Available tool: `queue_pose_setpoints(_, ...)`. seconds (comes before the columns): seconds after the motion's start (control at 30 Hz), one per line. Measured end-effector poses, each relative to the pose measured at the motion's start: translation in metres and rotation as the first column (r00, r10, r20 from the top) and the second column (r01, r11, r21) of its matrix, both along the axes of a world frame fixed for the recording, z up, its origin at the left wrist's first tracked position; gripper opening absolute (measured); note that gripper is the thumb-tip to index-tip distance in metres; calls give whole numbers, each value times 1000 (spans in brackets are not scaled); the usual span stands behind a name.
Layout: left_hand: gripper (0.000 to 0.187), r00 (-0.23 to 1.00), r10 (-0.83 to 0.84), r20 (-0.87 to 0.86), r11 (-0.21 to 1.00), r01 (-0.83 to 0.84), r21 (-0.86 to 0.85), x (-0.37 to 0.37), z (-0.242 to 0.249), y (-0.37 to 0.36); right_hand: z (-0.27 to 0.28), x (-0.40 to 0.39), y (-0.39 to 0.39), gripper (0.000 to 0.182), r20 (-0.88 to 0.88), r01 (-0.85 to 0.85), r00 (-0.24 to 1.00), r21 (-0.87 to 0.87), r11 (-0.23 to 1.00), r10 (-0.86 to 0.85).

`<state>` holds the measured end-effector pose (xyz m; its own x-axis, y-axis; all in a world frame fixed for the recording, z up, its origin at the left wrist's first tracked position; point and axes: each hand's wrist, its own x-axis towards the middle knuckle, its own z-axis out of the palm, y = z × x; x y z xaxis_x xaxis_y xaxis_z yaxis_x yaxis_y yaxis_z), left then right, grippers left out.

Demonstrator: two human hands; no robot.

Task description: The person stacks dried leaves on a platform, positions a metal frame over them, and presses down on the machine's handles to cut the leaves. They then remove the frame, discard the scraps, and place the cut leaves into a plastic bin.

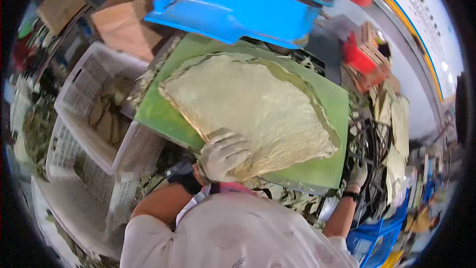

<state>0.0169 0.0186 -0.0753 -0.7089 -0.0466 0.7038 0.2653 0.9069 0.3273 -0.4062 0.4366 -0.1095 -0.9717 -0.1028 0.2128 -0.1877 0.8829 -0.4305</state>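
Observation:
A broad, pale gold, fan-shaped sheet [248, 99] lies on a green board [168, 114] under a blue machine part [238, 12]. My left hand [224, 154], in a whitish glove, rests on the lower left edge of the sheet, its fingers lying flat across it. Off the board's right edge, my right hand [357, 174], also gloved, reaches down among dark metal pieces [364, 139] beside pale hanging strips [396, 129]. Its fingers are too small and blurred to tell what they touch.
White plastic crates [94, 84] stand at the left, scraps inside. Cardboard [124, 27] is behind them. A red container [358, 54] sits at the upper right, a blue crate [379, 240] at the lower right. Dark scraps [292, 198] lie along the board's front edge.

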Motion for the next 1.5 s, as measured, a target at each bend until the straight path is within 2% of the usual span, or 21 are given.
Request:
queue_pose_setpoints(0.07, 62, 998, 51, 48, 998, -50, -29, 0, 2, 0, 12, 8, -9, 39, 33, 57, 998, 48, 997, -59)
queue_pose_setpoints(0.1, 62, 998, -5, 56, 1000, 7, -29, 0, 2, 1, 23, 17, -19, 40, 85, 105, 990, 68, 992, -110)
queue_pose_setpoints(0.17, 60, 997, 63, 45, 997, -61, -39, -4, 0, 2, 30, 34, -27, 36, 37, 38, 999, -94, 995, -35)
queue_pose_setpoints(0.23, 56, 999, -4, 33, 999, 5, -39, -8, 1, 3, 1, 6, 0, 39, -48, 47, 998, 77, 996, -44)
queue_pose_setpoints(0.3, 53, 997, 77, 29, 994, -74, -79, -9, 3, 5, -7, 3, 1, 41, -79, 124, 990, 145, 982, -114)
queue_pose_setpoints(0.37, 50, 997, 33, 70, 996, -27, -87, -9, 6, 5, 5, 14, -9, 42, -29, 176, 984, 142, 974, -173)
queue_pose_setpoints(0.47, 46, 996, 69, 52, 992, -63, -112, -10, 2, 5, 5, 17, -11, 43, -98, 196, 978, 168, 966, -182)
queue_pose_setpoints(0.57, 48, 996, 84, 35, 988, -78, -131, -10, -1, 6, 6, 15, -8, 42, -58, 201, 979, 82, 976, -196)
queue_pose_setpoints(0.63, 49, 996, 84, 29, 990, -80, -112, -11, 5, 8, -4, -4, 10, 42, 63, 93, 994, -153, 984, -84)
queue_pose_setpoints(0.7, 51, 990, 141, 7, 986, -140, -88, -10, 7, 5, 7, -4, 14, 42, -52, 1, 999, -32, 999, -3)
queue_pose_setpoints(0.77, 56, 998, 59, -18, 996, -60, -69, -7, 1, 2, 32, 14, 1, 42, 58, 106, 993, -134, 985, -99)
queue_pose_setpoints(0.83, 59, 991, 130, 11, 990, -129, -54, -4, 0, 5, 41, 21, -8, 38, 0, 27, 1000, -306, 952, -28)
queue_pose_setpoints(0.9, 60, 989, 147, 18, 989, -147, -22, 1, -1, 7, 65, 37, -36, 34, 27, -84, 992, -578, 812, 123)
queue_pose_setpoints(0.97, 62, 982, 188, 34, 982, -186, -42, 6, -10, 8, 98, 64, -81, 30, 17, -137, 983, -604, 785, 184)
queue_pose_setpoints(1.03, 64, 981, 192, -24, 978, -194, -81, 2, -6, 7, 129, 94, -125, 29, -19, -405, 897, -431, 806, 441)
queue_pose_setpoints(1.1, 64, 977, 212, -13, 972, -213, -97, 5, -6, 11, 138, 117, -167, 29, -134, -625, 779, -238, 743, 613)
queue_pose_setpoints(1.23, 56, 917, 394, -66, 897, -399, -188, 13, -10, 23, 145, 159, -251, 30, -139, -868, 487, -189, 459, 862)
queue_pose_setpoints(1.3, 61, 917, 399, -4, 892, -389, -232, 18, -14, 23, 133, 170, -285, 30, -157, -913, 408, -64, 403, 899)
queue_pose_setpoints(1.37, 66, 911, 412, 18, 887, -397, -237, 20, -10, 25, 123, 179, -311, 29, -133, -933, 360, -50, 357, 923)
queue_pose_setpoints(1.47, 42, 932, 363, -4, 928, -362, -91, 19, -8, 25, 107, 184, -335, 30, -113, -941, 338, -42, 336, 934)
queue_pose_setpoints(1.5, 42, 931, 366, -5, 927, -365, -91, 20, -10, 23, 106, 184, -340, 30, -113, -942, 335, -41, 333, 935)
